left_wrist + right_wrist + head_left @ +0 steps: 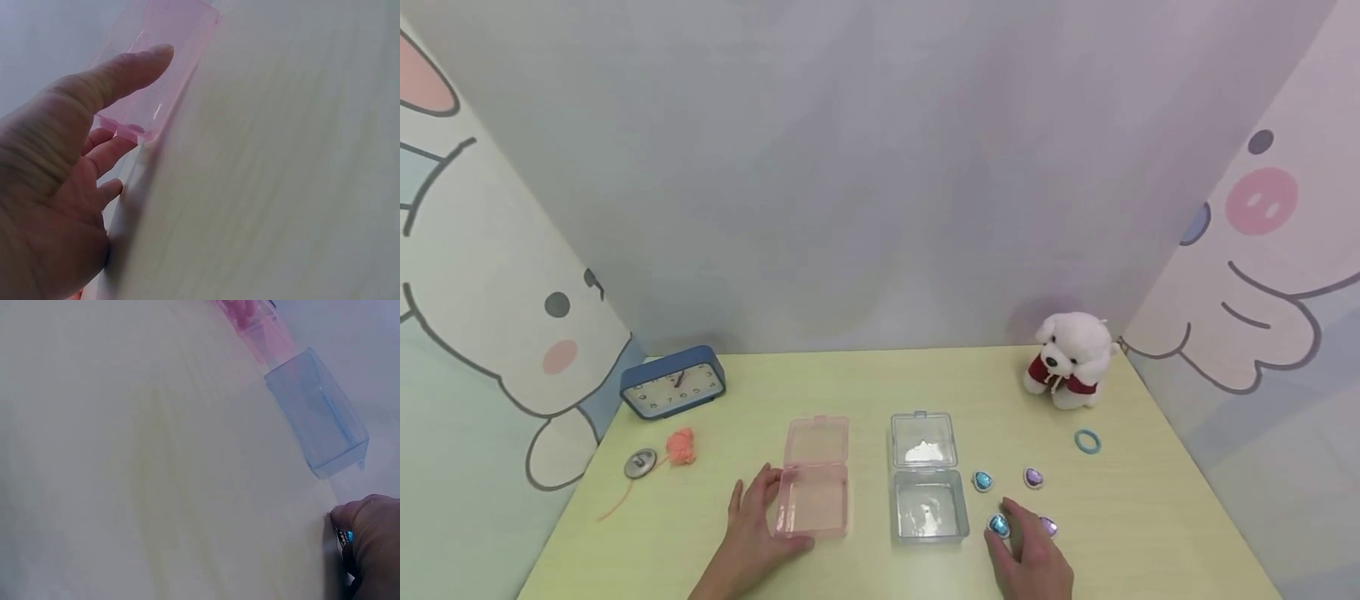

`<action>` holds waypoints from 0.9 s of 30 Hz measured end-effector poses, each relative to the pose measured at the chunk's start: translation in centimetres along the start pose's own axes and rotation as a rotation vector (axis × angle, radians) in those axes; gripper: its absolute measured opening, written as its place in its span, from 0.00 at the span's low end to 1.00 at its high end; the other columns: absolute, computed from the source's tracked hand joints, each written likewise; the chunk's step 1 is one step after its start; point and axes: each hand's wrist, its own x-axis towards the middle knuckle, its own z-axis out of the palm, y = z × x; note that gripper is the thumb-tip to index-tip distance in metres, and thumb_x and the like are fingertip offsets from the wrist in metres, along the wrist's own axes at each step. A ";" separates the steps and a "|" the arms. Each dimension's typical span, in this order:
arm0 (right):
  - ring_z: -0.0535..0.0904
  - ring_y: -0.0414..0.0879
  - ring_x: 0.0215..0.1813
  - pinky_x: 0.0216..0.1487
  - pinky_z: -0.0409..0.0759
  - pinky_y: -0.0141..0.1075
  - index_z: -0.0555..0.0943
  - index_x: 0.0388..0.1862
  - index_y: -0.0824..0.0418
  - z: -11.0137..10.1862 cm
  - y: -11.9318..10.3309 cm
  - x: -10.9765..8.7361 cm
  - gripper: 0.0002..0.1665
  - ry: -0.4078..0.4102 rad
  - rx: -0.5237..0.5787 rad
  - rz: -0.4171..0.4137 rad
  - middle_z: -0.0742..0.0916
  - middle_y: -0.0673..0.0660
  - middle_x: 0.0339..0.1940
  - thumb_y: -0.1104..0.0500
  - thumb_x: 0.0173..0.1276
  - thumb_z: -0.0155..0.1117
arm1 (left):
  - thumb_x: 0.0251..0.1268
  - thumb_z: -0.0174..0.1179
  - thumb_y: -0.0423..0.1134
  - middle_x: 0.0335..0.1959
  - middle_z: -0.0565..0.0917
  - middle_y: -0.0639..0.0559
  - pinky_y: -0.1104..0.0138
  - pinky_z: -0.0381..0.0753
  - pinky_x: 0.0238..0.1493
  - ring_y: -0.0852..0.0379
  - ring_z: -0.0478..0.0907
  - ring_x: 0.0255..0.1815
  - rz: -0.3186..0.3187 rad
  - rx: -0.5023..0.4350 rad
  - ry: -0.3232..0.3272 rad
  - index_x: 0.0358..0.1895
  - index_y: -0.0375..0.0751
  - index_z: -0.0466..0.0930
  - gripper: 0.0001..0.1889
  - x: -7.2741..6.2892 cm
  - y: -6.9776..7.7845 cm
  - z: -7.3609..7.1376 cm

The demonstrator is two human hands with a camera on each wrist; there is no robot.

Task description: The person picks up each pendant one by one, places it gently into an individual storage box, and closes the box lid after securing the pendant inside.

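Observation:
At the left end of an open pink plastic box [812,530], my left hand [752,527] has its thumb along the front wall and fingertips at the back corner. In the left wrist view the thumb [147,65] overlaps the box's pink wall [178,37]. My right hand [1033,558] pinches a blue heart-shaped gem [998,525] between thumb and finger, low at the table. The gem [344,537] is mostly hidden in the right wrist view. An open clear bluish box [930,537] stands just left of that hand.
Beyond the right hand lie a second blue gem [982,481], a purple gem [1033,477] and another purple gem [1048,525], partly covered. A blue ring [1087,442] and plush dog [1078,358] stand farther right. Left are a clock [673,383], silver badge [640,463] and orange yarn [681,447].

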 end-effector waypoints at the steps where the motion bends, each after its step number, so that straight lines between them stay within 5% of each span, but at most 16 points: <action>1: 0.89 0.62 0.48 0.47 0.87 0.58 0.83 0.62 0.58 0.0 -0.1 0.0 0.32 -0.005 0.002 0.007 0.90 0.62 0.53 0.58 0.58 0.83 | 0.40 0.85 0.58 0.72 0.77 0.33 0.39 0.26 0.83 0.31 0.48 0.85 -0.002 0.000 0.001 0.75 0.44 0.62 0.57 0.0 -0.1 0.0; 17: 0.90 0.63 0.43 0.42 0.87 0.56 0.85 0.59 0.60 -0.3 -0.7 -0.1 0.29 0.009 -0.004 0.006 0.91 0.64 0.49 0.60 0.58 0.82 | 0.40 0.86 0.55 0.72 0.78 0.36 0.39 0.30 0.83 0.32 0.50 0.85 -0.015 0.009 0.025 0.73 0.47 0.65 0.54 -0.1 -0.1 0.0; 27: 0.84 0.47 0.32 0.34 0.80 0.29 0.88 0.52 0.62 0.3 0.1 0.0 0.29 0.170 0.052 -0.108 0.92 0.60 0.41 0.63 0.49 0.86 | 0.38 0.87 0.56 0.73 0.77 0.37 0.35 0.38 0.83 0.33 0.50 0.85 -0.058 0.005 0.027 0.73 0.49 0.67 0.55 0.0 0.2 0.2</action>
